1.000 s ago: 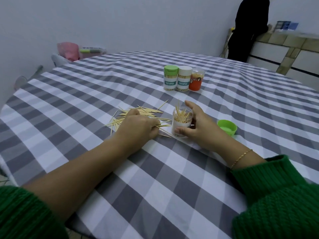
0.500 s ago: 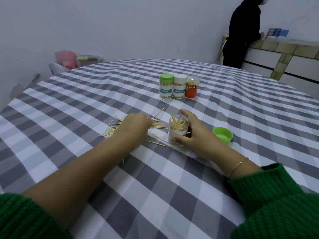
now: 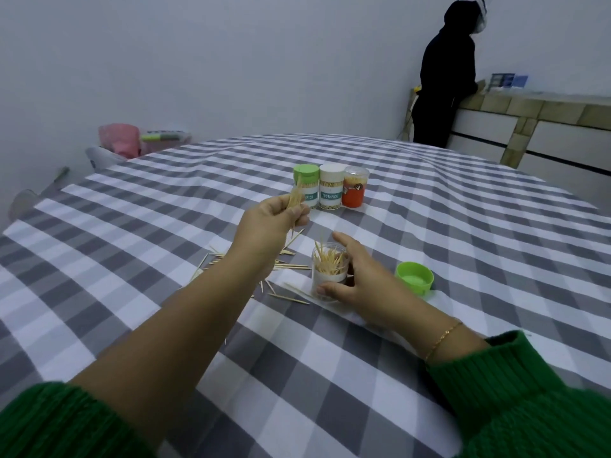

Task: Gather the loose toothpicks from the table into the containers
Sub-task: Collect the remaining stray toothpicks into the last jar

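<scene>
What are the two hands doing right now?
Left hand: pinching a bunch of toothpicks.
Right hand: holding the open jar.

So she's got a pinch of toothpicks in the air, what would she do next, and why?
Probably carry the left hand with its bunch of toothpicks over to the open jar and drop them in. The right hand steadies that jar, it stands uncapped with its green lid beside it, and loose toothpicks remain on the table.

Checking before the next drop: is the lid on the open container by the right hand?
No: the open container shows toothpicks sticking out, and its green lid lies beside it.
</scene>
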`<state>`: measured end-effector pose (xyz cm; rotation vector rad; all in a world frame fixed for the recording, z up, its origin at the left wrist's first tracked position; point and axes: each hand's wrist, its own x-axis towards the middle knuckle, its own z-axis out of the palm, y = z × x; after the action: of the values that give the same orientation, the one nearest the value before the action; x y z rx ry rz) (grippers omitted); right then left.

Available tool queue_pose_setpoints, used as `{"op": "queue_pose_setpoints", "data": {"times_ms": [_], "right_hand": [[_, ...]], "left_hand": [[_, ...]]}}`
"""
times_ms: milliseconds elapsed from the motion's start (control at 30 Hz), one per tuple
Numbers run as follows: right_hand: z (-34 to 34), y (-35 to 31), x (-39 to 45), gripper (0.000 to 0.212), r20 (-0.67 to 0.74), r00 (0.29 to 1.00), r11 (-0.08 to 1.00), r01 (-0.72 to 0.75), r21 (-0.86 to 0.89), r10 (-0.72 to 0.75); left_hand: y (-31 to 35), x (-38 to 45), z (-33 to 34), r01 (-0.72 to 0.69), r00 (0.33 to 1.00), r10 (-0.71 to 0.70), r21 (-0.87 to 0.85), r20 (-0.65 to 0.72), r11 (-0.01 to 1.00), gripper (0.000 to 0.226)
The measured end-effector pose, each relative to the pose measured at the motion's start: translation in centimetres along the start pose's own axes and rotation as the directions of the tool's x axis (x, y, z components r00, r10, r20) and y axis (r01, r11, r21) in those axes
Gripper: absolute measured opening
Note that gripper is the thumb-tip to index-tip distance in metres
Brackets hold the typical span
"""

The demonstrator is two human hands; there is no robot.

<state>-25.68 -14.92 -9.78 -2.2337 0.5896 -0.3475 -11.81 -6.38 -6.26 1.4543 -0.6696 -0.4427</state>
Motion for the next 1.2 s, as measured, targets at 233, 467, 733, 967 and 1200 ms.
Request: {"op": "queue_pose_setpoints", "data": {"times_ms": [233, 467, 733, 967, 1200], "right_hand": [[0.0, 0.0, 0.0, 0.088, 0.008, 1.0, 1.0, 0.01, -0.001, -0.01], [0.3, 0.2, 0.2, 0.088, -0.009, 1.0, 1.0, 0.019, 0.022, -0.019], [0.2, 0.2, 0.2, 0.089, -0.008, 0.999, 0.999, 0.042, 0.026, -0.042], [0.0, -0.2, -0.2, 0.074, -0.016, 0.997, 0.996, 0.081, 0.04, -0.08], [0.0, -0.2, -0.2, 0.085, 0.001, 0.998, 0.998, 0.067, 0.017, -0.067]], "left_hand": [[1.1, -0.1, 1.9, -0.002, 0.997, -0.036, -0.483, -0.069, 0.876, 0.015], [-0.1, -1.5, 3.2, 0.059, 0.998, -0.056, -0.512, 0.021, 0.857, 0.015], [-1.8, -3.1, 2.7, 0.108, 0.994, -0.095, -0.268, 0.061, 0.957, 0.014], [-2.9, -3.6, 2.4, 0.133, 0.989, -0.11, -0.256, 0.104, 0.957, 0.03], [-2.4, -3.7, 3.2, 0.049, 0.992, -0.027, -0.186, 0.122, 0.981, 0.014]]}}
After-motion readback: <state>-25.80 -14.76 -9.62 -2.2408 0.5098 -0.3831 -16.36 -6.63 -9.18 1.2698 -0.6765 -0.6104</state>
